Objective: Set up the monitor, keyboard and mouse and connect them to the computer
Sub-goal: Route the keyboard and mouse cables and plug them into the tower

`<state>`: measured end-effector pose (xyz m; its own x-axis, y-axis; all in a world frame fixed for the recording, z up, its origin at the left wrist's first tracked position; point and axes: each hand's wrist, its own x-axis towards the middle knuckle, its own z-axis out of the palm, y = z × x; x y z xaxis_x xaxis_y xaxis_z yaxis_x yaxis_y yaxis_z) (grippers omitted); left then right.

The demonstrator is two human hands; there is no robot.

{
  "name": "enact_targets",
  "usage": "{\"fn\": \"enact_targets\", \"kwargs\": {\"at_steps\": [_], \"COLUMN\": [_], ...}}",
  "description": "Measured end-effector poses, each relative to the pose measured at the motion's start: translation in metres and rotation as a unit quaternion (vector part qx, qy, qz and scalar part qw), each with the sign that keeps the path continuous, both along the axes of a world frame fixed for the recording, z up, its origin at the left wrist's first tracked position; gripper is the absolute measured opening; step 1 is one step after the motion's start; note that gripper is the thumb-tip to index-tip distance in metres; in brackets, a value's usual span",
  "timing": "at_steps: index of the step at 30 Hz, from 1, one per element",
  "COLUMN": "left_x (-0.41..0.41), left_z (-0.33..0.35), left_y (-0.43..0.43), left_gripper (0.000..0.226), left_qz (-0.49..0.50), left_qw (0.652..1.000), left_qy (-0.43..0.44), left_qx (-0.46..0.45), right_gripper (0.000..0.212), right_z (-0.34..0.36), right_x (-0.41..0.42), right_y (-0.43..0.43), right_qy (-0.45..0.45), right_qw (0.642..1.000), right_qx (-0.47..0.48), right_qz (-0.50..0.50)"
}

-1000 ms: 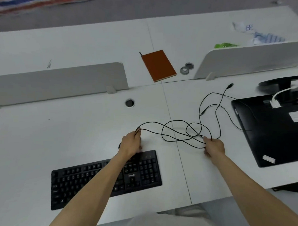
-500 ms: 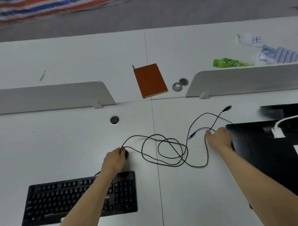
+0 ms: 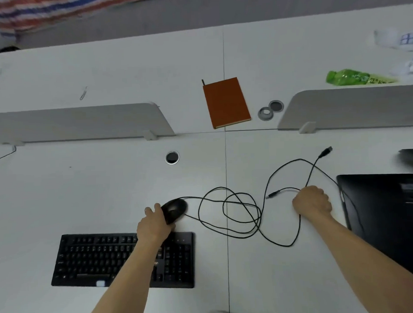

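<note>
A black keyboard (image 3: pixel 99 260) lies on the white desk (image 3: pixel 108 195) near its front edge. Just beyond it my left hand (image 3: pixel 154 225) holds the black mouse (image 3: pixel 175 209). Thin black cables (image 3: pixel 238 213) loop in a tangle across the middle of the desk. My right hand (image 3: pixel 312 203) grips one cable, whose USB plug (image 3: pixel 271 195) sticks out to the left of the fist. A second USB plug (image 3: pixel 326 151) lies farther back. The black monitor (image 3: pixel 385 220) lies face down at the right edge.
A round cable hole (image 3: pixel 172 157) sits behind the mouse. Two low white dividers (image 3: pixel 82 123) run across the desk. Behind them lie an orange notebook (image 3: pixel 226 101), grey grommet caps (image 3: pixel 270 109), a green bottle (image 3: pixel 352 77) and papers (image 3: pixel 398 39).
My right hand moved right along the cable toward the monitor, pulling the loops wider. My left hand shifted from the cable to the mouse, now uncovered. The camera view tilted nearer.
</note>
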<state>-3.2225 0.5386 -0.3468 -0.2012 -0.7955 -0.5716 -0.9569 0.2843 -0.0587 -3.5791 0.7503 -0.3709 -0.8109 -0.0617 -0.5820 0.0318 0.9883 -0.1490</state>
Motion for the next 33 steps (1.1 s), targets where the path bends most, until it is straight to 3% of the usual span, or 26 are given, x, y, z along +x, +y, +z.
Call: {"fn": "enact_targets", "kwargs": {"at_steps": [5,7,10,11,13,16,19,25,29,33], "left_x": [0.004,0.006,0.01,0.01,0.006,-0.005,-0.022,-0.057,-0.088,-0.127], "left_z": [0.012,0.022,0.047,0.054,0.073,0.107,0.142,0.202,0.235,0.271], "left_y": [-0.004,-0.003,0.005,0.008,0.013,0.012,0.017,0.063,0.101,0.152], "left_gripper": [0.051,0.049,0.053,0.054,0.056,0.059,0.056,0.058,0.049,0.048], "left_qz": [0.007,0.0,0.031,0.044,0.057,0.033,-0.002,-0.09,-0.129,-0.139], "left_qw": [0.988,0.977,0.951,0.94,0.92,0.914,0.915,0.9,0.886,0.876], "left_qy": [0.155,0.213,0.308,0.339,0.388,0.404,0.394,0.41,0.426,0.439], "left_qx": [-0.016,-0.018,0.001,-0.002,-0.004,0.033,0.083,0.121,0.127,0.145], "right_gripper": [0.041,0.038,0.017,0.013,0.024,0.017,0.026,0.03,0.031,0.031], "right_z": [0.014,0.025,0.058,0.072,0.098,0.141,0.186,0.254,0.282,0.303], "right_x": [0.03,0.038,0.062,0.071,0.086,0.098,0.106,0.112,0.104,0.087], "right_y": [0.016,0.02,0.028,0.031,0.043,0.068,0.097,0.161,0.219,0.279], "right_qy": [0.007,0.018,-0.025,-0.033,0.022,0.111,0.203,0.328,0.377,0.395], "right_qw": [0.973,0.929,0.92,0.89,0.838,0.819,0.803,0.732,0.695,0.683], "right_qx": [-0.169,-0.256,-0.28,-0.325,-0.414,-0.444,-0.455,-0.483,-0.486,-0.488], "right_qz": [-0.154,-0.268,-0.272,-0.318,-0.355,-0.347,-0.327,-0.351,-0.373,-0.373]}}
